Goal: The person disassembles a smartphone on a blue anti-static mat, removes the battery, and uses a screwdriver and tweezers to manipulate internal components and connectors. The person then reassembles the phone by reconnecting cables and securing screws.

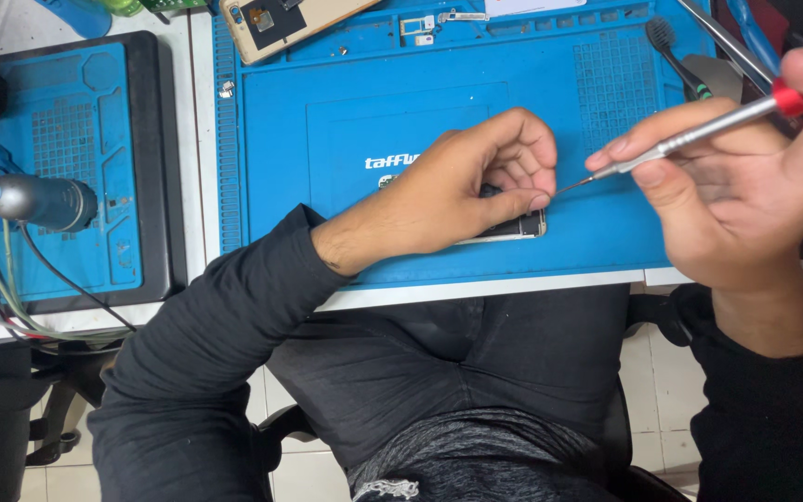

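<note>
The left hand (476,181) is curled down over a small dark phone with a pale metal edge (518,228), pressing it onto the large blue silicone repair mat (327,139), while the right hand (736,186) grips a thin silver screwdriver with a red collar (699,135), whose tip is just beside the left fingertips. The mat lies on the white worktop (199,167). At its far edge lie a black brush (676,58) and an opened gold phone body (281,23); a second blue mat on a black tray (67,167) sits to the left.
</note>
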